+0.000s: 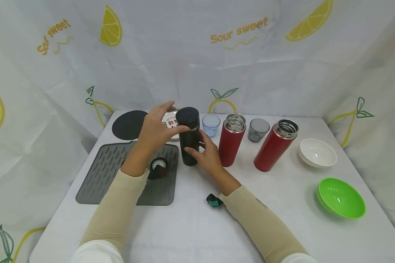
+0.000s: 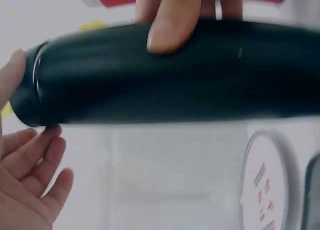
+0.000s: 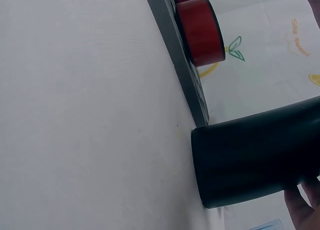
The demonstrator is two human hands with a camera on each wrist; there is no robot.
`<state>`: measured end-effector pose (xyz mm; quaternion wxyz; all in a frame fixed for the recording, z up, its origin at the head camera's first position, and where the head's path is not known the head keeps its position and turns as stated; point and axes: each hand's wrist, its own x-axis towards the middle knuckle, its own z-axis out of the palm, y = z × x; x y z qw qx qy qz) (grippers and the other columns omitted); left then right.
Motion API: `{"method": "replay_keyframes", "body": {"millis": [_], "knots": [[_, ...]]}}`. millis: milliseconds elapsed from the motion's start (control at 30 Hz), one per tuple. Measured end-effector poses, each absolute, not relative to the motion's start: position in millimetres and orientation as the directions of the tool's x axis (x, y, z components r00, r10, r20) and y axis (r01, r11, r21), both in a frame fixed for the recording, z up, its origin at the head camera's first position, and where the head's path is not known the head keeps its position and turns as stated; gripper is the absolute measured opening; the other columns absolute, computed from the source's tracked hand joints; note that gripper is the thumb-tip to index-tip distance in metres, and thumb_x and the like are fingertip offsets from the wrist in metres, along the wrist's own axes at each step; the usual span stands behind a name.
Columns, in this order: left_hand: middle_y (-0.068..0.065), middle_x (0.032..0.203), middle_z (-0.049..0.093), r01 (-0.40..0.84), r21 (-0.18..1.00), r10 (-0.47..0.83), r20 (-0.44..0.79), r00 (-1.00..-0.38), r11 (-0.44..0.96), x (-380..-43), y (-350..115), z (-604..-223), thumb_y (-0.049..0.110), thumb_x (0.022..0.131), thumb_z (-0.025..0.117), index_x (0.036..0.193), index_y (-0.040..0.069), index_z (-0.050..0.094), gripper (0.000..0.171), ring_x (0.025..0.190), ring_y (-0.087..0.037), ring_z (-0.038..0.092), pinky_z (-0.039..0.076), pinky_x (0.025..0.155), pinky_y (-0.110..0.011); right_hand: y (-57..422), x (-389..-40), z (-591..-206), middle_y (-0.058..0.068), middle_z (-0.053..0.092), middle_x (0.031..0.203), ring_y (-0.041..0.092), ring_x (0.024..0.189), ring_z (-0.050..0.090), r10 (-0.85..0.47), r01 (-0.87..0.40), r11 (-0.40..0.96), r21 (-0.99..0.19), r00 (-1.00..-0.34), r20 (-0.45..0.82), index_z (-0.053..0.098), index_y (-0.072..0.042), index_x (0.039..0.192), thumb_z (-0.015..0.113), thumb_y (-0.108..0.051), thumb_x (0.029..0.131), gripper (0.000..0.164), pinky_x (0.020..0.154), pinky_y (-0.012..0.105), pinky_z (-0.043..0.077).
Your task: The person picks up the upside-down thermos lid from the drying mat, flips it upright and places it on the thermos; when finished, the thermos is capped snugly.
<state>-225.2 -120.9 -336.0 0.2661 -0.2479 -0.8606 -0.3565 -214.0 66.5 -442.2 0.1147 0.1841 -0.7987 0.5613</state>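
Note:
A black thermos stands nearly upright just right of the grey mat, its base at the white tabletop. My right hand grips the body low down, thumb in front and fingers behind. At the top, my left hand holds the black lid between thumb and fingers. In the left wrist view a thin silver line runs between lid and body. The right wrist view shows the thermos base beside the mat's edge.
Two lidless red thermoses stand to the right, among a blue glass and a grey glass. Farther right are a white bowl and a green bowl. Red lids sit on the grey mat; a printed plate lies behind.

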Motion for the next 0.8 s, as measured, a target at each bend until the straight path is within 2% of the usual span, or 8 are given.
{"method": "replay_keyframes", "body": {"millis": [100,267,367,533,667,800], "knots": [[-0.011,0.124,0.064,0.612,0.559,0.215,0.615,-0.758,0.559,-222,-120,-342,0.034,0.071,0.088,0.137,0.003,0.053,0.081,0.120,-0.023,0.055,0.043,0.098,-0.046,66,-213,-443,0.000,0.054,0.135,0.015,0.120,0.053,-0.161,-0.420,0.307,-0.854,-0.907,0.388,0.040,-0.018,0.147,0.076,-0.033,0.086,0.072,0.100,0.039,0.044],[-0.011,0.130,0.058,0.548,0.697,0.142,0.552,-0.822,0.462,-219,-103,-350,0.034,0.076,0.084,0.141,0.003,0.049,0.080,0.118,-0.018,0.056,0.047,0.096,-0.044,66,-213,-442,0.002,0.054,0.136,0.017,0.120,0.053,-0.167,-0.431,0.299,-0.851,-0.902,0.398,0.038,-0.018,0.148,0.076,-0.035,0.086,0.075,0.100,0.039,0.044],[-0.009,0.123,0.060,0.564,0.709,0.101,0.582,-0.807,0.424,-219,-96,-350,0.028,0.076,0.085,0.137,0.002,0.052,0.074,0.109,-0.016,0.060,0.050,0.091,-0.038,66,-213,-442,0.002,0.054,0.135,0.017,0.120,0.053,-0.169,-0.436,0.297,-0.850,-0.900,0.402,0.038,-0.018,0.148,0.075,-0.036,0.086,0.074,0.100,0.039,0.044],[-0.008,0.119,0.060,0.572,0.718,0.095,0.588,-0.804,0.396,-220,-93,-348,0.026,0.075,0.086,0.135,0.002,0.054,0.072,0.106,-0.014,0.061,0.050,0.090,-0.030,67,-214,-442,0.002,0.054,0.136,0.017,0.121,0.053,-0.160,-0.425,0.301,-0.854,-0.905,0.394,0.038,-0.018,0.148,0.076,-0.035,0.086,0.075,0.100,0.039,0.044],[-0.008,0.125,0.058,0.590,0.718,0.140,0.585,-0.799,0.369,-223,-99,-351,0.024,0.076,0.086,0.139,0.004,0.051,0.075,0.112,-0.014,0.059,0.048,0.095,-0.033,67,-214,-441,0.001,0.053,0.136,0.017,0.121,0.053,-0.163,-0.420,0.297,-0.857,-0.907,0.388,0.038,-0.019,0.148,0.076,-0.035,0.086,0.075,0.100,0.039,0.044],[-0.009,0.132,0.056,0.590,0.730,0.129,0.585,-0.800,0.345,-226,-117,-353,0.015,0.074,0.087,0.144,0.006,0.046,0.082,0.122,-0.016,0.053,0.038,0.105,-0.031,66,-213,-441,0.003,0.052,0.138,0.018,0.123,0.051,-0.172,-0.403,0.291,-0.868,-0.914,0.367,0.037,-0.016,0.148,0.075,-0.035,0.086,0.075,0.101,0.040,0.043]]}}
